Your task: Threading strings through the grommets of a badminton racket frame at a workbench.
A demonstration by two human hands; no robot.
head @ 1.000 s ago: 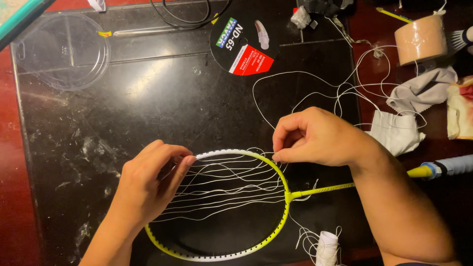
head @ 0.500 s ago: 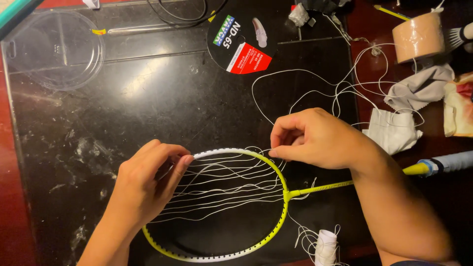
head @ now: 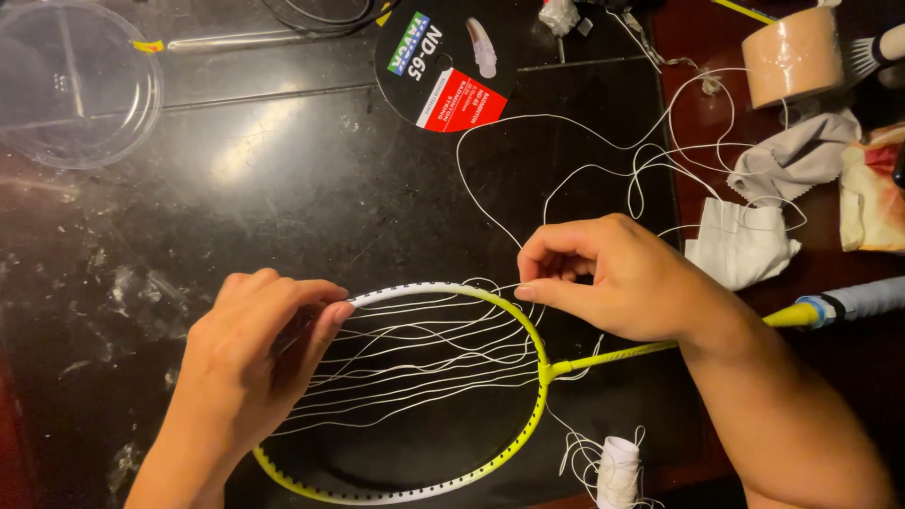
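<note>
At lower left, the left hand (head: 247, 363) stays clamped on the racket frame (head: 528, 415); little has shifted in the past second. At centre, the right hand (head: 622, 275) keeps pinching the white string (head: 566, 179) at the rim. Loose string trails toward the tape roll (head: 792, 57) and cloth (head: 740, 243), upper right.

Round black package card (head: 443, 61) with red, white, green and blue label, top centre, orange-red packet (head: 872, 193) at right edge

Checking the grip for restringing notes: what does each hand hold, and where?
Left hand grips the racket frame at its left rim; right hand pinches white string at the frame's top.
</note>
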